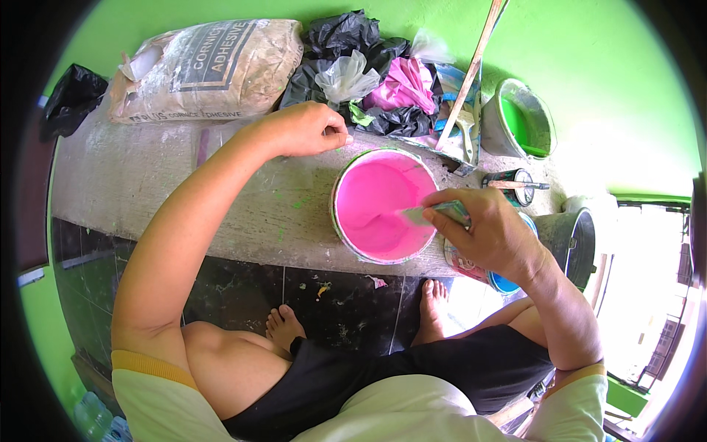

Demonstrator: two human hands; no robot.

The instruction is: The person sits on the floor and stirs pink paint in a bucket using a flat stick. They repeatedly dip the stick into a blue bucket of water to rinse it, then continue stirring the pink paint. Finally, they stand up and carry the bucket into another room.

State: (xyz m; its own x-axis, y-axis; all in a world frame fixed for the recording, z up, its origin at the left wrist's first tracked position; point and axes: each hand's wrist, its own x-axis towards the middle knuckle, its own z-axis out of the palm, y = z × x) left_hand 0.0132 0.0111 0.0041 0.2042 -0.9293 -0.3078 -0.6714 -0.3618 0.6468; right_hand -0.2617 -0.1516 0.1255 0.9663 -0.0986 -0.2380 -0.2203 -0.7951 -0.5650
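One round bucket (pixel 383 261) stands on the surface (pixel 272 195), its pale rim smeared with pink, holding bright pink paint (pixel 372 195) that is smooth toward the far side and streaked in swirls toward the near side. One flat, greenish tool (pixel 454 212) slants in over the bucket's right rim, its pink-coated end at the paint; the right hand (pixel 495 230) grips it between thumb and fingers. The left hand (pixel 315 131) is beyond the bucket's left rim, its fingers curled loosely closed; whether they touch the surface I cannot tell. Directly beyond the bucket lies a heap of black plastic bags (pixel 342 37), too crumpled to count, with one pink bag (pixel 401 85) among them. Far left of the bucket rests one large paper sack (pixel 221 66). Beyond the bucket and to its right are one stained tray (pixel 471 151), one paintbrush (pixel 465 125), one long stick (pixel 475 66) and one pail of green paint (pixel 495 127). Nearer, right of the bucket, are one small can (pixel 523 193), one blue-rimmed tub (pixel 504 284) partly behind the right hand, and one dark pail (pixel 582 254).
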